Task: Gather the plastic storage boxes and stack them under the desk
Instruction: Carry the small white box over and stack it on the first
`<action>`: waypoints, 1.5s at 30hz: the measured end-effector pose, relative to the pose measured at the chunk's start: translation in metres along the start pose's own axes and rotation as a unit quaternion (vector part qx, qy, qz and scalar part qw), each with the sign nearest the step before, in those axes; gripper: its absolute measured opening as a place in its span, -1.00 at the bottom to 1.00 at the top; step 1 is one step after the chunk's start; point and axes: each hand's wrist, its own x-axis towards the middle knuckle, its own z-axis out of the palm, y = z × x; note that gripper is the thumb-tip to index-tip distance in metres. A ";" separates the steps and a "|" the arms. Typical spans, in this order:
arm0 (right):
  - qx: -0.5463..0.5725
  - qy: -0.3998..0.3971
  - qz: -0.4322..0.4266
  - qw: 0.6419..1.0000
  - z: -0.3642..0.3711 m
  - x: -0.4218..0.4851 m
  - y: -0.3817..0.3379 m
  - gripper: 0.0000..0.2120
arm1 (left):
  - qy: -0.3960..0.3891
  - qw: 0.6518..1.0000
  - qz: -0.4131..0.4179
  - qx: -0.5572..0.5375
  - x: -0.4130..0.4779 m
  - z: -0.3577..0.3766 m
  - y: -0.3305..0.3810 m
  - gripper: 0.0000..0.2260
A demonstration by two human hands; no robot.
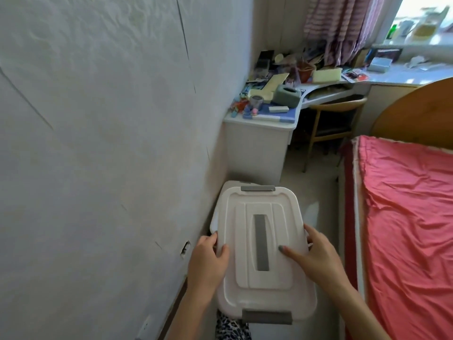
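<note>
A white plastic storage box with a grey lid handle and grey end latches is held in front of me, lid up. My left hand grips its left edge and my right hand grips its right edge, thumb on the lid. Just beneath and beyond it, part of another white box shows against the wall on the floor. The white desk stands ahead, its top cluttered, with dark open space under its curved middle part.
A wooden chair is tucked under the desk. A bed with a pink cover fills the right side. The wall runs close on the left. A narrow strip of pale floor leads between bed and wall toward the desk.
</note>
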 end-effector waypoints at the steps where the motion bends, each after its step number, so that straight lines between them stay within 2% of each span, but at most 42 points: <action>1: -0.001 0.007 0.005 1.000 0.002 0.013 -0.005 -0.17 | -0.008 1.000 0.001 -0.001 0.018 0.003 0.000 -0.65; 6: -0.004 0.024 0.041 0.999 0.018 0.086 -0.037 -0.12 | -0.045 0.999 0.014 0.017 0.110 0.007 0.001 -0.65; 13: 0.011 0.035 0.087 0.996 0.048 0.179 -0.086 -0.16 | -0.093 0.996 0.006 0.010 0.230 0.004 -0.004 -0.61; 17: 0.013 0.054 0.097 0.994 0.065 0.222 -0.103 -0.19 | -0.117 0.993 0.010 0.016 0.286 0.008 -0.010 -0.61; 23: 0.010 0.040 0.120 0.992 0.081 0.282 -0.114 -0.21 | -0.141 0.990 -0.002 0.014 0.351 0.022 -0.017 -0.60; 34: -0.036 -0.031 0.151 0.987 0.113 0.420 -0.096 -0.15 | -0.167 0.981 -0.095 0.040 0.457 0.093 -0.037 -0.63; 45: -0.063 -0.126 0.180 0.973 0.164 0.545 -0.045 -0.20 | -0.183 0.963 -0.190 0.054 0.538 0.187 -0.089 -0.62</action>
